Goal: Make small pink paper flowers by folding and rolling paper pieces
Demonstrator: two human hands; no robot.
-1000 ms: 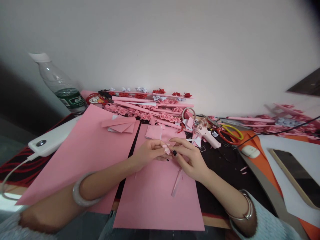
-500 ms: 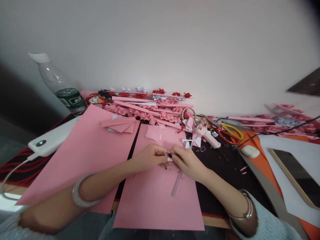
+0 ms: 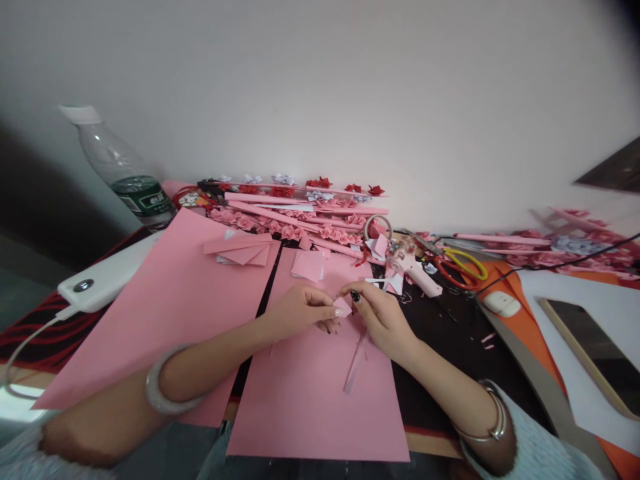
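A small folded piece of pink paper (image 3: 343, 307) is pinched between the thumb and fingers of my left hand (image 3: 300, 312). My right hand (image 3: 384, 320) has its fingers curled against the paper's right edge, thumb bent inward; their exact contact is partly hidden. Below both hands lies a large pink sheet (image 3: 320, 413). A translucent stick (image 3: 354, 365) rests on that sheet, partly under my right hand. Just beyond my left hand sits a stack of small pink squares (image 3: 307, 265).
Folded pink papers (image 3: 240, 250) lie on another pink sheet (image 3: 185, 293). A pale pink glue gun (image 3: 417, 272), scissors (image 3: 465, 267) and a tape roll (image 3: 379, 228) are behind my right hand. Paper flowers (image 3: 290, 231) line the wall. A bottle (image 3: 135, 180), power bank (image 3: 110, 273) and phone (image 3: 595, 353) flank them.
My right hand's thumb and fingers have shifted up and right, uncovering more of the folded pink paper. My left hand stays in nearly the same place, pinching it.
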